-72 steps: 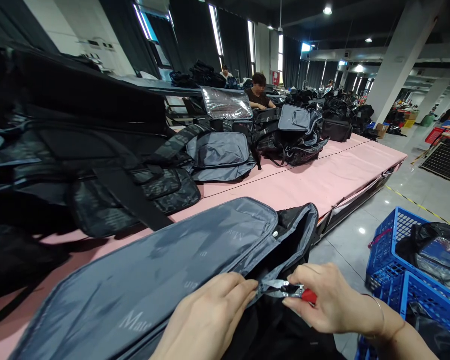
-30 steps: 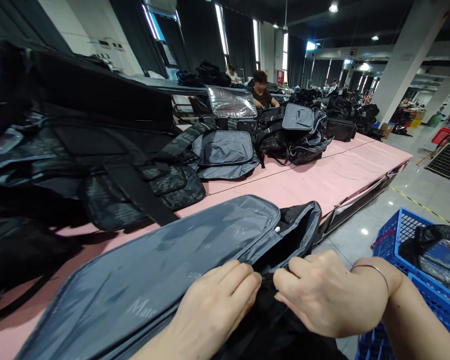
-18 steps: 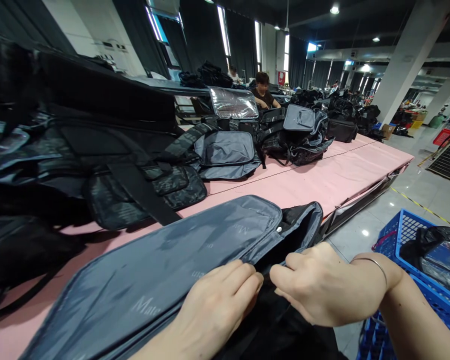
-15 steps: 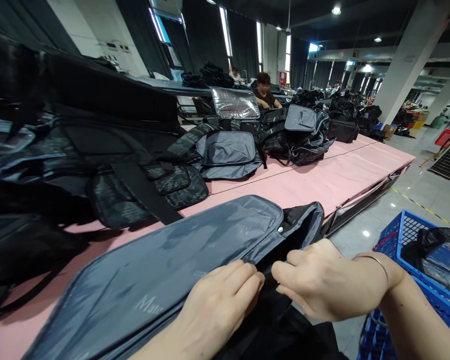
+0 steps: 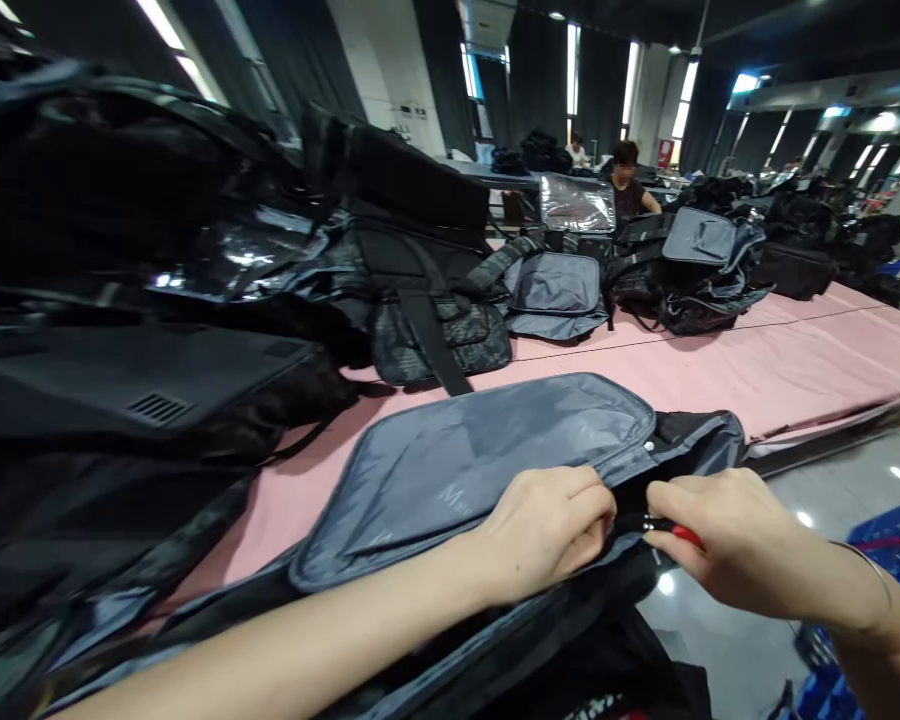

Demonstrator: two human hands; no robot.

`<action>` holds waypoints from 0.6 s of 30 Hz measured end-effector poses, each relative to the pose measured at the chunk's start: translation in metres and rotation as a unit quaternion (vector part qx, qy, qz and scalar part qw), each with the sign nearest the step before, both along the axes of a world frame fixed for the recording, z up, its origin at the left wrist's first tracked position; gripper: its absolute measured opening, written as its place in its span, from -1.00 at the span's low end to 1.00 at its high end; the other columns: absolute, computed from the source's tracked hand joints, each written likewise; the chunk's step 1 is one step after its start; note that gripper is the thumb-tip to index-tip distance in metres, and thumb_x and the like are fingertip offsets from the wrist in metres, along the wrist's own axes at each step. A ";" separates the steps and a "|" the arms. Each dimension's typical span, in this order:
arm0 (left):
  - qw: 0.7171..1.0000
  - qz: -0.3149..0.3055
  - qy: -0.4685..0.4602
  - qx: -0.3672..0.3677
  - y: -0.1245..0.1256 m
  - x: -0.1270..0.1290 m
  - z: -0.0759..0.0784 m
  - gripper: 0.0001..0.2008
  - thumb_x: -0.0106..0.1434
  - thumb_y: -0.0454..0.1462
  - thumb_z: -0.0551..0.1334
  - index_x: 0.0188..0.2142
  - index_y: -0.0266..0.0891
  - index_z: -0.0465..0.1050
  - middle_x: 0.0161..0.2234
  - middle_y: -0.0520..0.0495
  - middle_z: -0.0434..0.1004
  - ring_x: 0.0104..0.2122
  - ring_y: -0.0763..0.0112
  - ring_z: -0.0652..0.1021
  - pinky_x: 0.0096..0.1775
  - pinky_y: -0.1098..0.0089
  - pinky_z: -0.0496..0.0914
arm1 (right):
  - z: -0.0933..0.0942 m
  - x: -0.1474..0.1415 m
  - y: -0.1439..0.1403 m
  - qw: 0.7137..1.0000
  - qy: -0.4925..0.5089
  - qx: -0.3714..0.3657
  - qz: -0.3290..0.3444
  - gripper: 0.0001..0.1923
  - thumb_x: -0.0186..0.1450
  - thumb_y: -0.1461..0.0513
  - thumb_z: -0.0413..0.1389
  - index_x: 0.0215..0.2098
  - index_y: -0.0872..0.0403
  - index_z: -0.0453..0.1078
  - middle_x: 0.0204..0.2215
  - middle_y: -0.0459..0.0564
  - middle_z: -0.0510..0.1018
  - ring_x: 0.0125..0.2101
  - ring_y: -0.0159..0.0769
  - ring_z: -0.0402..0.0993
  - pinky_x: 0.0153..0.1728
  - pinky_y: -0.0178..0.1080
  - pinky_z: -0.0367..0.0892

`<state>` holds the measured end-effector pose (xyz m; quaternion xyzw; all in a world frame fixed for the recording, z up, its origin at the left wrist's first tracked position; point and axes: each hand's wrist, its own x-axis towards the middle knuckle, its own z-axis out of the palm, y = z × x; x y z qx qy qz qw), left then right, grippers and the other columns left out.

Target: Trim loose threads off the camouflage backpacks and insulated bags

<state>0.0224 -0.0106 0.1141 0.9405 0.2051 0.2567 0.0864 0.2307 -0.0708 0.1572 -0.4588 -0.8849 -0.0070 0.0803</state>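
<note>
A grey-lined open backpack (image 5: 480, 450) lies in front of me on the pink table (image 5: 795, 350). My left hand (image 5: 547, 525) pinches the edge of its grey lining near the opening. My right hand (image 5: 727, 545) holds small red-handled snips (image 5: 664, 528), their tip pointing at the same edge, right beside my left fingers. A thin bracelet circles my right wrist.
Piles of black backpacks (image 5: 157, 330) crowd the left side of the table. More bags (image 5: 690, 270) lie further along it. A person (image 5: 630, 185) sits at the far end. A blue crate (image 5: 889, 520) stands on the floor at right.
The view has swung left, so the bag piles fill more of it. The snips, hidden under my right hand a moment ago, show again at the bag's edge.
</note>
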 end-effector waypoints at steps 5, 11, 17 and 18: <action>0.987 -0.042 0.011 -0.153 0.026 -0.010 0.016 -0.92 0.18 -0.36 0.12 -0.38 -0.26 0.39 -0.44 0.02 0.47 -0.48 0.53 0.43 -0.41 0.53 0.31 | -0.019 0.005 -0.010 0.989 0.144 -0.041 -0.003 -0.84 0.33 0.15 -0.02 -0.21 0.04 0.30 -0.53 -0.09 0.50 -0.58 -0.40 0.41 -0.55 -0.37 0.23; 0.982 -0.108 0.071 -0.134 0.031 -0.019 0.032 -0.82 0.26 -0.37 0.07 -0.22 -0.27 0.44 -0.26 -0.09 0.54 -0.26 0.45 0.50 -0.18 0.49 0.36 | -0.068 0.019 -0.010 0.990 0.134 0.034 0.014 -0.71 0.31 0.22 -0.03 0.00 0.03 0.27 -0.33 0.01 0.61 -0.49 -0.28 0.55 -0.57 -0.34 0.36; 0.976 -0.050 0.204 0.065 0.035 -0.058 0.041 -0.60 0.30 -0.37 -0.01 0.12 -0.13 0.25 0.19 -0.10 0.24 0.16 0.33 0.27 0.18 0.18 0.05 | -0.056 0.030 -0.012 0.975 0.173 -0.080 0.115 -0.79 0.35 0.26 -0.10 -0.31 0.00 0.36 -0.54 -0.10 0.51 -0.55 -0.42 0.44 -0.50 -0.38 0.29; 0.975 -0.011 0.208 0.076 0.043 -0.068 0.044 -0.57 0.30 -0.40 -0.03 0.13 -0.07 0.24 0.21 -0.05 0.22 0.18 0.36 0.24 0.20 0.13 -0.01 | -0.052 0.031 -0.016 0.971 0.153 -0.103 0.151 -0.75 0.37 0.21 -0.12 -0.36 0.00 0.36 -0.57 -0.11 0.49 -0.59 -0.41 0.40 -0.51 -0.36 0.27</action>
